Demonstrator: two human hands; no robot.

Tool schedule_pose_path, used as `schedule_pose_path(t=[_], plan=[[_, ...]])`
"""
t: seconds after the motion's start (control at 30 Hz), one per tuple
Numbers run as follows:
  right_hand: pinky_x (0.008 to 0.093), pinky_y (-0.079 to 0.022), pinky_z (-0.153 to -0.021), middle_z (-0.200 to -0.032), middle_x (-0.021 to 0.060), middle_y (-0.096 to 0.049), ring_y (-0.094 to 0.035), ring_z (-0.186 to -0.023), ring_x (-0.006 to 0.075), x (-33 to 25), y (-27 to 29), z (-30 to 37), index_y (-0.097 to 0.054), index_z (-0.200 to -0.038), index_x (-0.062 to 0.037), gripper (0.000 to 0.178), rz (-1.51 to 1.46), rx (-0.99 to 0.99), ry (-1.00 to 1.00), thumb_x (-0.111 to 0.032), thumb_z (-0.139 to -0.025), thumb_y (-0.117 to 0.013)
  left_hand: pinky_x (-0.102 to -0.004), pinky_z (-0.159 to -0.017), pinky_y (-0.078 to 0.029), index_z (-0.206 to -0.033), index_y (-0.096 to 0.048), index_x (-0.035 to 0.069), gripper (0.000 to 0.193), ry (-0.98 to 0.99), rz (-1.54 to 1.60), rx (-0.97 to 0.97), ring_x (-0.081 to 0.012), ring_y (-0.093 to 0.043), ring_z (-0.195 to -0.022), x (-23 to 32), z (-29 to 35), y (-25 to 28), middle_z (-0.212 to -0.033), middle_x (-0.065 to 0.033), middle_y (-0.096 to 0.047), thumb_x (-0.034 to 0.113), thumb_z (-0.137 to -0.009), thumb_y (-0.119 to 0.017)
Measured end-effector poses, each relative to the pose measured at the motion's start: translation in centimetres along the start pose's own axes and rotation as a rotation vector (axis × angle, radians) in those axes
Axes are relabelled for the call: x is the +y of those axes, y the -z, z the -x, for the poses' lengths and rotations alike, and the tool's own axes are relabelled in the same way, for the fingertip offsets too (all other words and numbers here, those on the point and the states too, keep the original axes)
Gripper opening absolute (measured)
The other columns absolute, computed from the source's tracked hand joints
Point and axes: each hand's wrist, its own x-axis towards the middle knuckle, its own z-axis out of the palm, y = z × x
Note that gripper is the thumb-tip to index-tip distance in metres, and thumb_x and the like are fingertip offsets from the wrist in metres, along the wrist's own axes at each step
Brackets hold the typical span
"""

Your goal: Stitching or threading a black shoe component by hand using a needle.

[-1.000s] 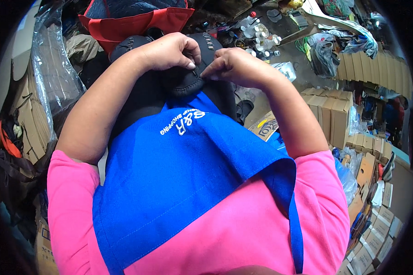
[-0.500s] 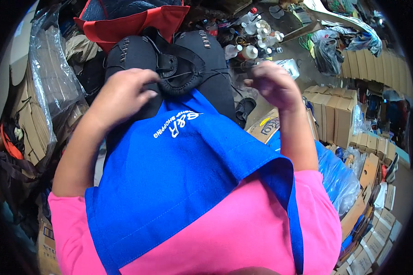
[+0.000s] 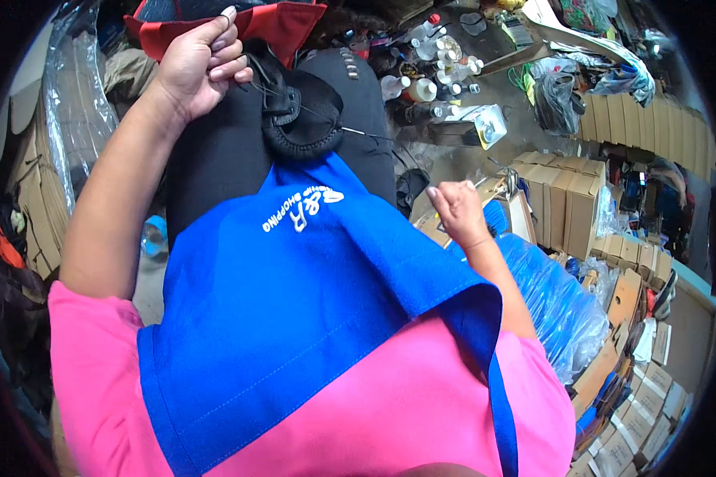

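Cluttered workshop floor surrounds a blue apron [image 3: 310, 318], just beyond whose top edge a black shoe [image 3: 298, 119] lies, the right hand [image 3: 457, 211] loosely curled beside it, the left hand [image 3: 199, 63] pinching thread above.

A: Packages on the right side?

B: Brown cardboard boxes [image 3: 561, 199], stacked in rows, flaps shut; smaller flat cartons [image 3: 644, 413] with pale labels toward the lower right.

A: Anything wrapped?

B: Blue bundle in clear plastic [image 3: 553, 298]; clear plastic sheeting [image 3: 75, 119] far left.
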Motion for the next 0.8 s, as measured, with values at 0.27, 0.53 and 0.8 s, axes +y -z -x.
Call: schedule_pose_path(t=[0.27, 0.53, 0.8], plan=[[0.0241, -0.034, -0.064, -0.085, 0.0018, -0.058, -0.051, -0.074, 0.0106, 3.5, -1.4, 0.1, -0.052, -0.127, -0.0053, 0.061, -1.656, 0.091, -0.523, -0.055, -0.094, -0.039, -0.0292, -0.075, -0.048, -0.123, -0.056, 0.008, 0.044, 0.249, -1.604, 0.228, -0.0135, -0.059, -0.086, 7.2, 4.8, 5.3, -0.106, -0.0056, -0.061, 0.033, -0.088, -0.060], [0.0312, -0.044, -0.087, -0.113, 0.0034, -0.059, -0.056, -0.098, 0.0139, -4.2, 6.9, -11.4, -0.053, -0.132, -0.0113, 0.049, -0.893, -0.018, 0.165, -0.023, -0.086, -0.067, -0.0323, -0.093, -0.044, -0.115, -0.060, 0.006, 0.038, -0.542, -1.713, 0.328, -0.0221, -0.058, -0.105, 1.9, 6.8, -0.3, -0.119, -0.0108, -0.059, 0.008, -0.077, -0.065], [0.0316, -0.047, -0.080, -0.093, 0.0068, -0.067, -0.060, -0.088, 0.0144, -10.0, 5.9, -17.4, -0.063, -0.108, -0.0041, 0.040, -0.361, -0.421, 0.273, -0.036, -0.085, -0.068, -0.0359, -0.073, -0.043, -0.091, -0.060, 0.008, 0.031, -0.395, -2.078, -0.158, -0.0231, -0.059, -0.092, -7.2, 4.2, -4.7, -0.099, -0.0056, -0.056, 0.020, -0.066, -0.075]])
